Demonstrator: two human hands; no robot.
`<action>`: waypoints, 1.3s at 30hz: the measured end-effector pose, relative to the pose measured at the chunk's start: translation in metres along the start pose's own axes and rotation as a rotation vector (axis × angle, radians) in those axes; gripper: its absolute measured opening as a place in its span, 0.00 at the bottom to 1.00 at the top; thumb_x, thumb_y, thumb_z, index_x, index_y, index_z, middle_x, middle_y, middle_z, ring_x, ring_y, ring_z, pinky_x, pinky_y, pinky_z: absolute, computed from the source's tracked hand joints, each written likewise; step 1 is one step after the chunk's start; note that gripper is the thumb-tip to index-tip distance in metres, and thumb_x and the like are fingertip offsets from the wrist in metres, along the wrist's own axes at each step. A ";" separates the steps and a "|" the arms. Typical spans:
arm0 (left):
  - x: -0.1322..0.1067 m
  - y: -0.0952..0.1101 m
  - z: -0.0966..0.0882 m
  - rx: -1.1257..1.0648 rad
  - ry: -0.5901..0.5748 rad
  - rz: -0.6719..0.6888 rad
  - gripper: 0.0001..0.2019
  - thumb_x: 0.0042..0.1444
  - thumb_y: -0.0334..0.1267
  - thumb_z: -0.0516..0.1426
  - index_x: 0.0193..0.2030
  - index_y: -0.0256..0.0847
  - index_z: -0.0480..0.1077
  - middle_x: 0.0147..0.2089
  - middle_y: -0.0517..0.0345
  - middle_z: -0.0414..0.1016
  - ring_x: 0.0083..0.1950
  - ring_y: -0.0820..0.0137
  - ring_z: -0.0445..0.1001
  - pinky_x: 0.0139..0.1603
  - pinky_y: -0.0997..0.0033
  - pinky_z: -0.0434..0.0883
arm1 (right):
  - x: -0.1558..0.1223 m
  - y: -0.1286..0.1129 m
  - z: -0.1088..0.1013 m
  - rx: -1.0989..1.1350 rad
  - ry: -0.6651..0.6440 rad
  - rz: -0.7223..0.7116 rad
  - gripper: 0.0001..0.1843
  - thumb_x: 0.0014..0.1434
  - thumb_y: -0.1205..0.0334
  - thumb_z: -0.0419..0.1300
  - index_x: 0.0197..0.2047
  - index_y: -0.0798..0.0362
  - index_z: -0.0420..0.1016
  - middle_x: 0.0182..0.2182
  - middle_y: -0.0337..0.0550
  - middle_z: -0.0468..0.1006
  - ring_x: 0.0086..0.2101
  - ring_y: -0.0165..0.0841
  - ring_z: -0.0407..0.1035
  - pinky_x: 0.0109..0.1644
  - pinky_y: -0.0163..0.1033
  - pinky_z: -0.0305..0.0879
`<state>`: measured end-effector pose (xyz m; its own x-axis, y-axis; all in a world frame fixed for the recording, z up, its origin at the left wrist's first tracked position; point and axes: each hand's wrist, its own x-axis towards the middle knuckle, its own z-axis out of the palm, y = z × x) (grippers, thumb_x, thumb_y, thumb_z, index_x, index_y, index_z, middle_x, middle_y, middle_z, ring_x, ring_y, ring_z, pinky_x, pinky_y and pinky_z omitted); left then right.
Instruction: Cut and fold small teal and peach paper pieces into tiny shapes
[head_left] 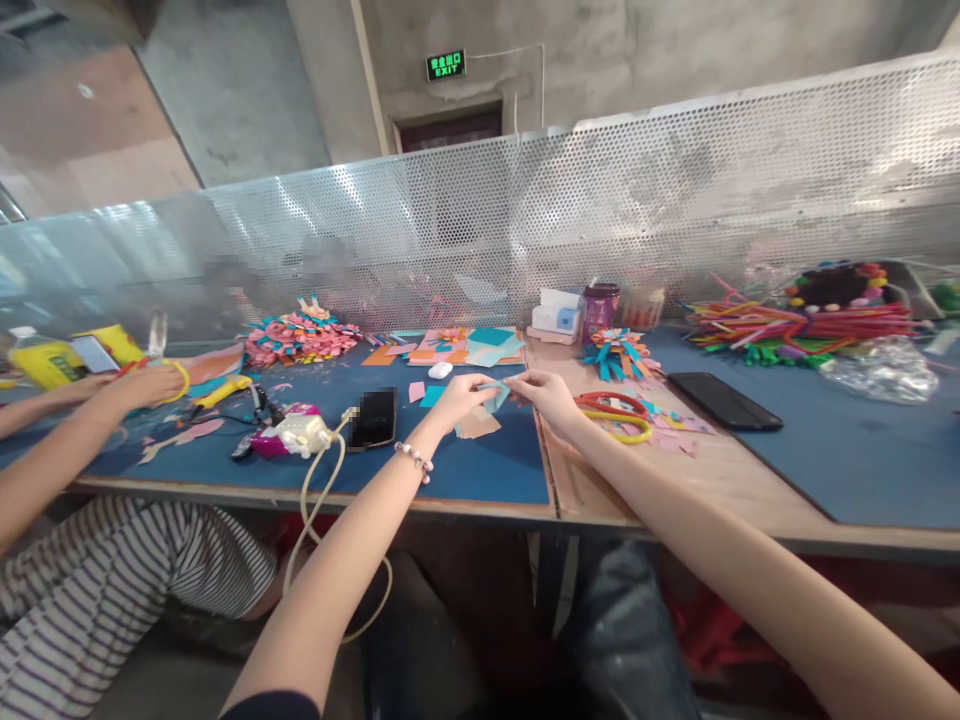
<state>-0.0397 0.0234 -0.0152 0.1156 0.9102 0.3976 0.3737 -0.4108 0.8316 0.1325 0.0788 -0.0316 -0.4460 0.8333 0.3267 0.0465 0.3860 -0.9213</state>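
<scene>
Between my two hands, above the blue mat [480,480], is a small piece of light blue paper [496,398]. My left hand [459,400], with a beaded bracelet on its wrist, pinches the paper's left side. On the other side, the fingers of my right hand [550,397] are closed on its right edge. Just below lie pieces of tan paper [478,424], and a teal paper square [432,396] rests to the left. Scissors [615,412] with red and yellow handles lie right of my right hand, among small paper scraps [679,425].
A black phone [373,418] and a power strip [292,433] with a looping cable are at left; another phone [724,400] lies at right. Paper bundles [300,335], a tissue box [556,315] and a purple cup [600,308] stand behind. A co-worker's hands [146,385] work at far left.
</scene>
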 end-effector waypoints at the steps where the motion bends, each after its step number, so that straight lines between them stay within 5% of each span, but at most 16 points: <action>1: 0.002 -0.002 0.000 0.000 -0.004 0.001 0.14 0.51 0.44 0.57 0.38 0.35 0.74 0.36 0.53 0.75 0.35 0.69 0.70 0.36 0.71 0.65 | 0.001 0.001 0.000 -0.001 0.002 0.008 0.13 0.62 0.57 0.55 0.44 0.58 0.70 0.38 0.43 0.74 0.34 0.30 0.71 0.37 0.40 0.70; 9: 0.019 -0.011 0.002 0.006 -0.042 0.007 0.14 0.51 0.44 0.58 0.38 0.34 0.74 0.36 0.52 0.75 0.36 0.69 0.70 0.36 0.70 0.65 | 0.005 0.002 -0.004 -0.001 0.038 0.055 0.13 0.62 0.58 0.55 0.45 0.58 0.70 0.39 0.43 0.74 0.35 0.30 0.71 0.38 0.40 0.70; 39: 0.009 -0.009 0.000 0.002 -0.041 -0.031 0.14 0.49 0.45 0.59 0.37 0.35 0.74 0.35 0.54 0.75 0.35 0.70 0.70 0.35 0.71 0.65 | 0.000 0.000 -0.004 -0.078 -0.039 0.034 0.12 0.62 0.58 0.55 0.44 0.58 0.70 0.37 0.42 0.74 0.33 0.29 0.70 0.35 0.38 0.70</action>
<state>-0.0424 0.0353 -0.0189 0.1414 0.9239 0.3555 0.3794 -0.3822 0.8426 0.1360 0.0799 -0.0305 -0.4776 0.8307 0.2860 0.1309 0.3892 -0.9118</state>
